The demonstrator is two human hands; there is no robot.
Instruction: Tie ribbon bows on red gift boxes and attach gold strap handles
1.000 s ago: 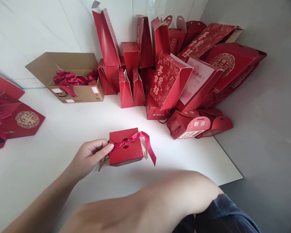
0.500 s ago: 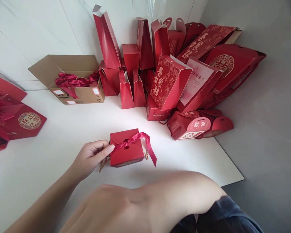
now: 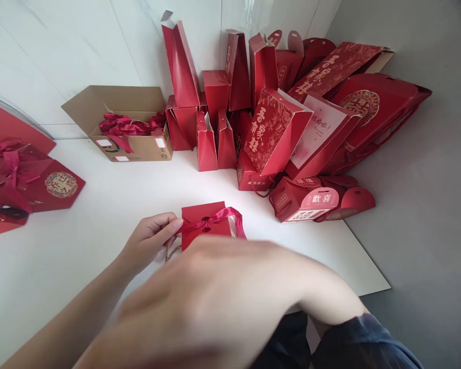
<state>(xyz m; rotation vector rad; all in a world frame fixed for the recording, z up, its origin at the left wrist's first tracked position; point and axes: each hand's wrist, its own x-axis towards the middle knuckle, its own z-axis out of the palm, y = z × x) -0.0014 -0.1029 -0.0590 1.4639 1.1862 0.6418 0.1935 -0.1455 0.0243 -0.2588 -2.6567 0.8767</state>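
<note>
On the white table stands a small red gift box [image 3: 198,211], with a crimson satin ribbon [image 3: 217,217] tied over its top. My left hand [image 3: 153,237] is beside the box's left edge, with thumb and fingers pinched on the ribbon's left end. A twisted gold cord [image 3: 172,253] hangs just below those fingers. The ribbon's other end droops over the box's right side. Close to the camera, my right hand [image 3: 200,279] is smeared by motion and covers the lower part of the box. Its fingers are hidden.
An opened cardboard box [image 3: 132,148] of crimson ribbon stands by the wall. Several red gift boxes [image 3: 271,133] are piled at the back right. More red boxes with bows [image 3: 61,184] sit at the left. The table's right corner [image 3: 384,285] is near the grey wall.
My right hand has risen and now hides the gift box's lower part. My left hand has shifted slightly and now draws on the ribbon's left end. The whole view has moved a little.
</note>
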